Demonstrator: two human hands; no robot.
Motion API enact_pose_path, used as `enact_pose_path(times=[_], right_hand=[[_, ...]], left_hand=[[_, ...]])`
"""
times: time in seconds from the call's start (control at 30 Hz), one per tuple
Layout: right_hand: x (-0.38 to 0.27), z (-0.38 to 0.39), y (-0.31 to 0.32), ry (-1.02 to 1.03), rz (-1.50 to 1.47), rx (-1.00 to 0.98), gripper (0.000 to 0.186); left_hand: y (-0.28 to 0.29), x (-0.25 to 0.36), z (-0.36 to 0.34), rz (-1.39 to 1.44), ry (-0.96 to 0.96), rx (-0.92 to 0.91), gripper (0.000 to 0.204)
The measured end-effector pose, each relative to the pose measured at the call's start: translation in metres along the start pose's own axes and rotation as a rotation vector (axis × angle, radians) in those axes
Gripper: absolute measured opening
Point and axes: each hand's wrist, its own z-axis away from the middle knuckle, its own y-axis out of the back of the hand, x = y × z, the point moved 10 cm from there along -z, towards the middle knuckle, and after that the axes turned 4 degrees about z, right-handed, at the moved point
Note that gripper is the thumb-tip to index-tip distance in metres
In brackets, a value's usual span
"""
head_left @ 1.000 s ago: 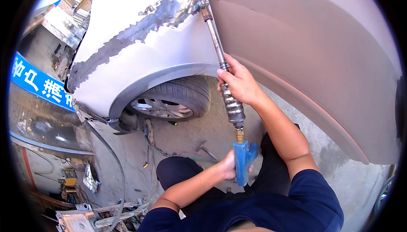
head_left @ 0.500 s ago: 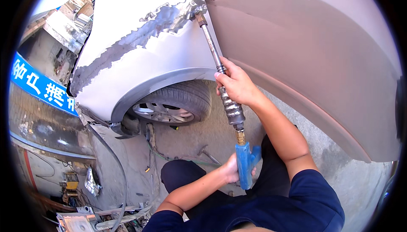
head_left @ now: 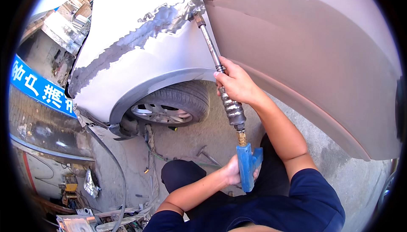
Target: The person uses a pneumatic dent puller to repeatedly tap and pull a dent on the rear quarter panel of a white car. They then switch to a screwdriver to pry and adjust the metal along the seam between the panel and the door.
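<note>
Slide-hammer puller: tip at bared band of fender. Left hand grip wraps handle; right hand, ridged weight. Apparently dent-pulling; next stroke calls for straight alignment.

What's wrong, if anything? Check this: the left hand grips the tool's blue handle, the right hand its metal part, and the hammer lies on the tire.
The hammer is misplaced: the head view shows it on the ground, clear of the tire. The left hand does grip the blue handle, and the right hand the metal part.
</note>
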Motion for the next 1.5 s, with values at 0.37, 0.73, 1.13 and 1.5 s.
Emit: enact_pose_path(times=[0.37,0.73,1.13,1.5], right_hand=[[-0.003,-0.003,0.002,-0.031,0.059,0.007,0.046],[0.038,0.006,-0.02,-0.246,-0.591,-0.175,0.037],[0.053,0.015,-0.026,-0.362,-0.48,-0.11,0.017],[0.02,-0.013,-0.001,-0.168,-0.346,0.081,0.029]], left_hand=[[-0.011,0.001,-0.003,-0.101,-0.023,-0.076,0.046],[-0.003,0.005,-0.001,0.009,-0.032,0.02,0.063],[-0.001,0.014,-0.001,-0.106,-0.124,0.068,0.056],[0.003,0.017,0.01,-0.143,-0.121,0.066,0.055]])
